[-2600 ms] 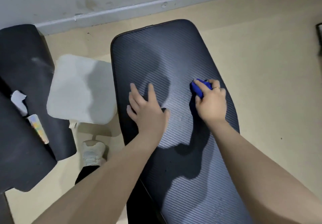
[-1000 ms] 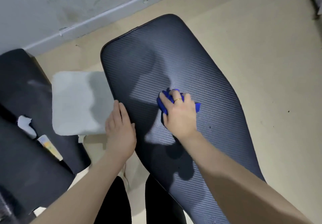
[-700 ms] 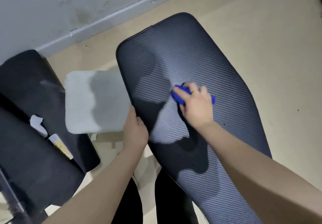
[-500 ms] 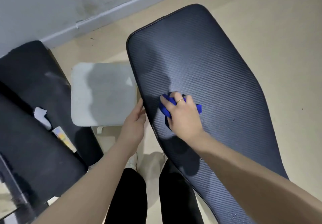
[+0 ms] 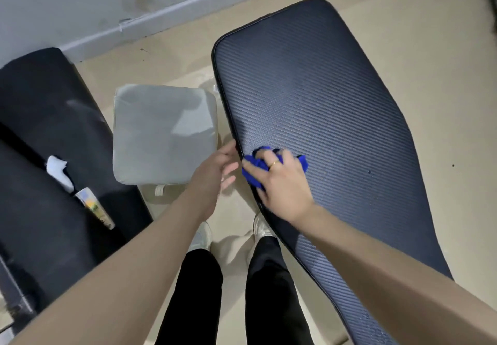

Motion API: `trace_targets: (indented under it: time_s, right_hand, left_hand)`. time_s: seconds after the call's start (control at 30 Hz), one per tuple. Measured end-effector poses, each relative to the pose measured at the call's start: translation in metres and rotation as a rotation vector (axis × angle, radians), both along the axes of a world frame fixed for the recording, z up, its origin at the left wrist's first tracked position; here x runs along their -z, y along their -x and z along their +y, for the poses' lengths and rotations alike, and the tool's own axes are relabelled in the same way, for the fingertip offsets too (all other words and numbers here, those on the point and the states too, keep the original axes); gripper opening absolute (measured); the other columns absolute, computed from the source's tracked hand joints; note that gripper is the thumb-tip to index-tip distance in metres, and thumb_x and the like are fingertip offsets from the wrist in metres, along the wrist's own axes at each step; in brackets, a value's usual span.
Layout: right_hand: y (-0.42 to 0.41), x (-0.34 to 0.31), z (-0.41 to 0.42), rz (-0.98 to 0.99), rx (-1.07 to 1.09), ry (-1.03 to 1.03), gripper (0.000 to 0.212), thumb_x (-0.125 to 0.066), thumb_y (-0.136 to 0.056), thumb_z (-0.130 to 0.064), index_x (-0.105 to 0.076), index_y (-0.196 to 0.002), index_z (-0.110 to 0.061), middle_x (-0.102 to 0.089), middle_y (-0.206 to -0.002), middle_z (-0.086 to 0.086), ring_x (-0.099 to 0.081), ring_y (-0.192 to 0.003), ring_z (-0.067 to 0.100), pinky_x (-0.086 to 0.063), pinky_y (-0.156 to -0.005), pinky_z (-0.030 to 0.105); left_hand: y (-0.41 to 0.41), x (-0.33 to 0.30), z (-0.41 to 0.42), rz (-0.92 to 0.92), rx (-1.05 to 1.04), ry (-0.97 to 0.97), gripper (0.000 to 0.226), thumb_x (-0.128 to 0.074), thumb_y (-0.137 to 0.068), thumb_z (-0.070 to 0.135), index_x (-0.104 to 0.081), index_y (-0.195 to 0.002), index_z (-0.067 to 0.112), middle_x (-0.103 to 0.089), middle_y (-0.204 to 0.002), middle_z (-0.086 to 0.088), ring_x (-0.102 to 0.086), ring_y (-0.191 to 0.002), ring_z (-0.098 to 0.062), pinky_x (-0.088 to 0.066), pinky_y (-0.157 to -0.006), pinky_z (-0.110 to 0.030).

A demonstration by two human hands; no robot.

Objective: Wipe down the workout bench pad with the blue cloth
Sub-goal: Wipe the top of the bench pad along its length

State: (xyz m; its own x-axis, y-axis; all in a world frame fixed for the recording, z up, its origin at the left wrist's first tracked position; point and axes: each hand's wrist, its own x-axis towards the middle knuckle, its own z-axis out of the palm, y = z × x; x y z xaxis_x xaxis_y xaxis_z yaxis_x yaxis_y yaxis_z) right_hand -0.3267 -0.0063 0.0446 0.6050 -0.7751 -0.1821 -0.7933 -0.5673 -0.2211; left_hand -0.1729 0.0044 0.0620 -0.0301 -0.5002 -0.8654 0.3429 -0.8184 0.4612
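Note:
The dark ribbed bench pad (image 5: pixel 322 108) runs from the upper middle down to the lower right. My right hand (image 5: pixel 279 183) grips the bunched blue cloth (image 5: pixel 255 167) and presses it onto the pad near its left edge. My left hand (image 5: pixel 212 172) hangs just off that left edge, fingers relaxed and slightly spread, with nothing in it. A ring shows on a finger of my right hand. A few water drops sit on the pad to the right of the cloth.
A grey square cushion (image 5: pixel 164 135) lies on the floor left of the pad. Black padded equipment (image 5: pixel 45 140) with a white scrap and a label fills the left side. My legs and shoes (image 5: pixel 258 226) stand below, and a grey wall (image 5: pixel 80 0) runs behind.
My right hand has slid the cloth leftward to the pad's left edge. My left hand came off the pad's top, moved to its edge, and now hangs beside it.

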Motion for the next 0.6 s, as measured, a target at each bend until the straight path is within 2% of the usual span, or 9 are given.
trace_targets:
  time_s: [0.1,0.13,0.2,0.27,0.3,0.37,0.43,0.5,0.6]
  right_hand:
    - [0.007,-0.003,-0.012,0.011,-0.21,-0.001,0.052,-0.077,-0.059,-0.021,-0.067,-0.109,-0.029,-0.065,-0.105,0.006,-0.057,-0.077,0.035,-0.048,-0.061,0.039]
    - [0.007,-0.002,-0.023,0.026,-0.201,0.018,0.052,-0.076,-0.059,-0.019,-0.066,-0.11,-0.029,-0.064,-0.105,0.007,-0.056,-0.077,0.036,-0.047,-0.062,0.04]
    - [0.001,0.001,-0.04,0.028,0.072,0.006,0.051,-0.07,-0.065,-0.013,-0.064,-0.113,-0.029,-0.062,-0.111,0.009,-0.053,-0.08,0.038,-0.047,-0.067,0.043]
    - [-0.009,0.003,-0.042,-0.002,0.404,-0.022,0.051,-0.061,-0.07,-0.01,-0.06,-0.118,-0.028,-0.058,-0.118,0.01,-0.049,-0.087,0.038,-0.048,-0.075,0.046]
    - [-0.014,0.003,-0.034,-0.003,0.431,-0.013,0.052,-0.06,-0.07,-0.01,-0.06,-0.119,-0.027,-0.057,-0.119,0.01,-0.049,-0.087,0.038,-0.047,-0.075,0.046]
    - [-0.017,0.002,-0.007,-0.006,0.248,-0.003,0.052,-0.063,-0.066,-0.015,-0.06,-0.117,-0.025,-0.059,-0.115,0.009,-0.05,-0.084,0.037,-0.048,-0.07,0.043]
    - [-0.01,-0.003,0.021,-0.021,-0.019,-0.06,0.05,-0.068,-0.063,-0.019,-0.063,-0.113,-0.026,-0.061,-0.112,0.006,-0.053,-0.082,0.035,-0.05,-0.065,0.042]
    - [0.002,-0.007,0.032,-0.009,-0.204,-0.123,0.054,-0.073,-0.06,-0.018,-0.064,-0.112,-0.027,-0.063,-0.112,0.005,-0.056,-0.081,0.034,-0.051,-0.063,0.042]
    - [0.02,-0.008,0.009,0.042,-0.209,-0.108,0.057,-0.069,-0.062,-0.015,-0.061,-0.116,-0.029,-0.062,-0.114,0.007,-0.055,-0.079,0.035,-0.051,-0.065,0.042]
  left_hand:
    - [0.005,-0.004,0.006,0.068,0.009,0.055,0.051,-0.041,-0.092,0.02,-0.038,-0.14,0.034,-0.043,-0.143,0.015,-0.05,-0.118,-0.011,-0.034,-0.103,-0.033]
    - [0.006,-0.005,0.007,0.084,0.028,0.088,0.054,-0.044,-0.088,0.024,-0.037,-0.14,0.038,-0.044,-0.14,0.02,-0.05,-0.114,-0.007,-0.032,-0.103,-0.034]
    - [0.008,-0.005,0.007,0.083,0.092,0.155,0.053,-0.043,-0.081,0.03,-0.039,-0.13,0.048,-0.046,-0.129,0.03,-0.05,-0.107,0.002,-0.032,-0.1,-0.036]
    - [0.009,-0.002,0.008,0.054,0.096,0.156,0.053,-0.039,-0.091,0.023,-0.031,-0.138,0.043,-0.04,-0.14,0.026,-0.048,-0.113,-0.005,-0.031,-0.104,-0.039]
    - [0.009,0.0,0.008,0.043,0.082,0.132,0.053,-0.035,-0.095,0.018,-0.027,-0.144,0.038,-0.035,-0.147,0.02,-0.045,-0.119,-0.008,-0.03,-0.105,-0.04]
    - [0.01,0.001,0.009,0.064,0.05,0.087,0.052,-0.03,-0.098,0.013,-0.026,-0.145,0.036,-0.035,-0.148,0.016,-0.045,-0.125,-0.01,-0.036,-0.1,-0.034]
    - [0.012,0.001,0.01,0.08,0.02,0.063,0.047,-0.027,-0.099,0.011,-0.041,-0.132,0.04,-0.054,-0.129,0.02,-0.058,-0.105,-0.004,-0.047,-0.078,-0.021]
    - [0.015,-0.003,0.008,0.059,0.055,0.074,0.047,-0.024,-0.098,0.005,-0.049,-0.102,0.044,-0.063,-0.093,0.031,-0.059,-0.079,-0.001,-0.044,-0.058,-0.016]
    - [0.021,-0.006,0.004,-0.01,0.101,0.107,0.048,-0.027,-0.092,-0.004,-0.049,-0.09,0.039,-0.061,-0.068,0.034,-0.052,-0.079,0.0,-0.044,-0.06,-0.009]
